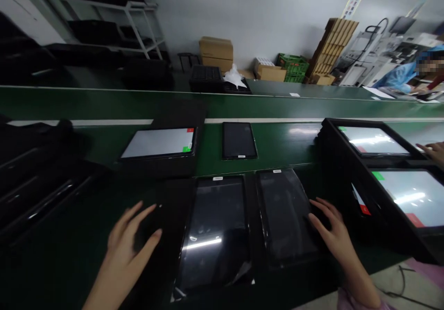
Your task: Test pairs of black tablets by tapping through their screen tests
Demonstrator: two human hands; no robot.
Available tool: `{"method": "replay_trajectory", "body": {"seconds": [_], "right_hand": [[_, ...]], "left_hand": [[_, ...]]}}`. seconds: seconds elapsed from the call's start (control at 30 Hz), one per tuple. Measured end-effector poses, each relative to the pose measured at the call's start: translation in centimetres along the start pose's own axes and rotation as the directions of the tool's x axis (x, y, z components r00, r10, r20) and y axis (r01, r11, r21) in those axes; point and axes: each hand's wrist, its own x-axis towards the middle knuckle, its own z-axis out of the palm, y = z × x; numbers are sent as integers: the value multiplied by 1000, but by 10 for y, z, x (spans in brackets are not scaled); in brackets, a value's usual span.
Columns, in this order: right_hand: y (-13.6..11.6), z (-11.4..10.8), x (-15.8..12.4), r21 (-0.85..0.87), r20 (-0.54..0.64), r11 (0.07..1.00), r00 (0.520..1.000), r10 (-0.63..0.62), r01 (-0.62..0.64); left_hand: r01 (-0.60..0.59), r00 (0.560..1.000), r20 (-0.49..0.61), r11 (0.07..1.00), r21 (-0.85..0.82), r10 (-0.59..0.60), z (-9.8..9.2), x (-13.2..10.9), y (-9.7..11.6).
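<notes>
Near the near edge of the desk (280, 145), the left hand (130, 238) is empty, thumb well away from the spread fingers, beside the left tablet (217, 226). The right hand (333, 231) is loosely curved with fingers parted, fingertips at the right edge of the right tablet (286, 213); whether they touch, I cannot tell. Both dark tablets lie flat, side by side, neither gripped. Toward the right end, two white screens (412, 194) already sit in the black tray (350, 162), another person's hand (433, 152) beside them. Nearer the far edge, a small tablet (239, 140) and a white tablet (157, 143) lie outside it. Seemingly work is partway; how much remains is unclear.
</notes>
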Motion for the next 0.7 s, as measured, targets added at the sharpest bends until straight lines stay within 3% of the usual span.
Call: {"method": "replay_trajectory", "body": {"seconds": [0.03, 0.07, 0.17, 0.23, 0.3, 0.4, 0.53, 0.7], "right_hand": [[-2, 10, 4, -45, -11, 997, 998, -56, 56], [-4, 20, 9, -82, -16, 991, 994, -105, 103], [-8, 46, 28, -154, -5, 971, 983, -185, 182], [-9, 56, 40, -194, -1, 960, 979, -205, 201], [-7, 58, 46, -233, 0, 950, 976, -216, 210], [-6, 52, 47, -282, 2, 935, 975, -223, 215], [-9, 46, 42, -315, -2, 926, 976, -219, 207], [-14, 49, 43, -328, 31, 921, 977, -210, 209]], "left_hand": [[-6, 1000, 14, 1000, 4, 6, 8, 9, 8], [-64, 993, 102, 998, -9, 65, 17, 17, 21], [-217, 880, 430, 976, -14, 202, 54, 36, 72], [-313, 840, 484, 948, 63, 245, 82, 46, 105], [-358, 856, 436, 927, 113, 278, 104, 56, 127], [-346, 880, 379, 933, 100, 286, 118, 76, 138], [-324, 868, 416, 944, 59, 272, 113, 98, 134], [-308, 852, 461, 950, 56, 249, 112, 105, 140]]}}
